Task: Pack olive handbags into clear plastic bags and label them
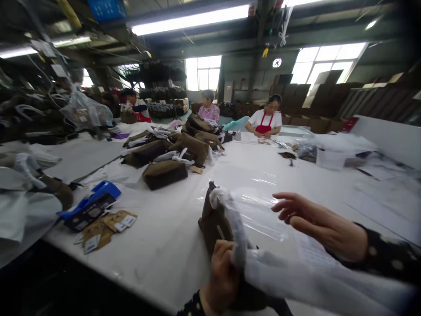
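Observation:
A dark olive bag (210,221) stands on the white table (158,245) in front of me, with a handle wrapped in white translucent material (238,224) arching over it. My left hand (223,272) is closed on the bag near the lower end of that wrapped handle. To the right, my right hand (305,219) hovers above the table with fingers apart and nothing in them. Below it, a long white wrapped strip (312,272) stretches from the bag towards the lower right. Clear plastic sheets (259,210) lie flat behind the bag.
Several olive bags (166,173) are piled further back. Brown tags (108,226) and a blue holder (105,193) lie at left. A person in a red apron (265,125) works across the table, and papers and plastic (345,151) lie at right.

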{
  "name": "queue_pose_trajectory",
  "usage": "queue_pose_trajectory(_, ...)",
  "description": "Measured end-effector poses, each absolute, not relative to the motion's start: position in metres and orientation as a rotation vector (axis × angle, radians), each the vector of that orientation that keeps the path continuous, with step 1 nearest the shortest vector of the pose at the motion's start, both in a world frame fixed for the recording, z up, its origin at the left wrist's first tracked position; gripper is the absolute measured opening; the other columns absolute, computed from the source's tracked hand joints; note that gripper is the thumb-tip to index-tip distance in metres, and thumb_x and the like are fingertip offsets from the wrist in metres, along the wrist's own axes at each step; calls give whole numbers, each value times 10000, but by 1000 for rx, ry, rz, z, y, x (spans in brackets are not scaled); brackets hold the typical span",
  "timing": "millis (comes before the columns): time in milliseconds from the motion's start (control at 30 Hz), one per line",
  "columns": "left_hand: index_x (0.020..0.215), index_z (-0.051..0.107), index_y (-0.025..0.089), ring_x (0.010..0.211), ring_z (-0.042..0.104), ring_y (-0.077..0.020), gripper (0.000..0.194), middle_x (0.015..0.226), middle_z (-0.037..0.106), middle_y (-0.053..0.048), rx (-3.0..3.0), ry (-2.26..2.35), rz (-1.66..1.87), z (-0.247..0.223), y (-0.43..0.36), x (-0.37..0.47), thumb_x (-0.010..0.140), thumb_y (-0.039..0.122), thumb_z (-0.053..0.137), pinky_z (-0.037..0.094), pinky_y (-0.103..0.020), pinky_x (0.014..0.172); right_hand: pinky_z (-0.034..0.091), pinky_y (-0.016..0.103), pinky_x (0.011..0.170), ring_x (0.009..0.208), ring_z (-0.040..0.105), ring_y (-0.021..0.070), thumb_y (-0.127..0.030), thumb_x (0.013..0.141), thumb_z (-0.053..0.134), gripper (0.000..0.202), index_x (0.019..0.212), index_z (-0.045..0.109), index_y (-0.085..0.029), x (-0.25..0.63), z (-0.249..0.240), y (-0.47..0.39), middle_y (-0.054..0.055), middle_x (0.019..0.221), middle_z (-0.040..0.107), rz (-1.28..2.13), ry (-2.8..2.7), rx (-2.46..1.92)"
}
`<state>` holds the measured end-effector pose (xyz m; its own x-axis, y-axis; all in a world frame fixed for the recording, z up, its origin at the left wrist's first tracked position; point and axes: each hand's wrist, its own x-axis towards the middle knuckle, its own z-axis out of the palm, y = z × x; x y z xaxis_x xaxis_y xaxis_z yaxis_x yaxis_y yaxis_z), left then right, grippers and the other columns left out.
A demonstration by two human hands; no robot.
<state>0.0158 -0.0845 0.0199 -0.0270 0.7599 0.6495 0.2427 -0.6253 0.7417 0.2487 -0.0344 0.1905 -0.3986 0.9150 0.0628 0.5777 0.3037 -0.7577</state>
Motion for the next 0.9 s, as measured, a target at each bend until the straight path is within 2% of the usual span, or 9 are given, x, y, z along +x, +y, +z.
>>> queue_pose_trajectory(67, 807, 564, 169, 807, 530, -174, 108, 834, 607, -59, 2015, 954, 1584, 23, -97, 33, 821, 114, 471, 470, -321, 725, 513, 386, 769, 885, 600, 233, -647, 763, 463, 649, 1277, 446, -250, 250, 210, -42, 98, 1093, 607, 930, -2221, -1340)
queue_pose_trajectory(133, 789, 539, 164, 794, 513, -173, 99, 828, 590, -61, 2028, 962, 1573, 26, -103, 43, 804, 88, 477, 457, -321, 714, 488, 418, 812, 937, 591, 270, -707, 664, 536, 799, 1323, 409, -274, 252, 217, -56, 90, 1142, 595, 876, -2301, -1436)
queue_pose_trajectory(267, 755, 533, 166, 779, 516, -176, 98, 808, 577, -59, 2045, 990, 1554, 31, -103, 57, 776, 77, 501, 448, -321, 707, 408, 465, 910, 1028, 550, 331, -672, 535, 675, 1004, 1370, 343, -225, 243, 192, -78, 111, 1153, 597, 809, -2331, -1601)
queue_pose_trajectory(333, 768, 551, 170, 813, 530, -178, 114, 829, 582, -57, 2006, 976, 1498, 35, -102, 59, 779, 71, 496, 450, -322, 741, 440, 424, 856, 972, 576, 301, -619, 605, 660, 833, 1286, 448, -188, 230, 174, -75, 106, 1073, 628, 902, -2285, -1535)
queue_pose_trajectory(400, 859, 573, 179, 881, 536, -183, 140, 914, 587, -59, 1923, 922, 1378, 42, -102, 55, 775, 80, 520, 446, -324, 798, 476, 360, 744, 831, 606, 241, -560, 689, 619, 559, 1081, 564, -165, 216, 161, -66, 72, 908, 656, 1051, -2197, -1420)
queue_pose_trajectory(467, 983, 549, 188, 888, 535, -176, 224, 977, 573, -57, 1786, 919, 1261, 48, -105, 46, 769, 122, 560, 444, -316, 810, 473, 313, 645, 697, 598, 187, -531, 731, 588, 404, 881, 572, -156, 206, 153, -55, 44, 769, 645, 1212, -2019, -1362)
queue_pose_trajectory(600, 992, 469, 173, 718, 515, -128, 268, 831, 529, -13, 1410, 1057, 1110, 55, -125, 40, 775, 264, 596, 447, -252, 667, 419, 257, 510, 544, 545, 124, -565, 707, 600, 419, 773, 494, -165, 196, 145, -43, 29, 679, 624, 1373, -1565, -1380)
queue_pose_trajectory(733, 1132, 402, 185, 788, 559, -142, 604, 946, 568, -32, 1165, 912, 1019, 54, -148, 66, 622, 183, 726, 453, -243, 685, 387, 233, 484, 533, 520, 108, -571, 679, 629, 436, 758, 473, -172, 189, 143, -41, 3, 617, 589, 1303, -1380, -1347)
queue_pose_trajectory(900, 1053, 495, 156, 793, 581, -133, 457, 949, 598, -45, 1001, 649, 870, 46, -143, 42, 625, 67, 629, 442, -217, 663, 381, 243, 476, 502, 494, 108, -568, 681, 631, 430, 744, 470, -175, 189, 157, -39, -3, 572, 577, 1396, -1659, -1323)
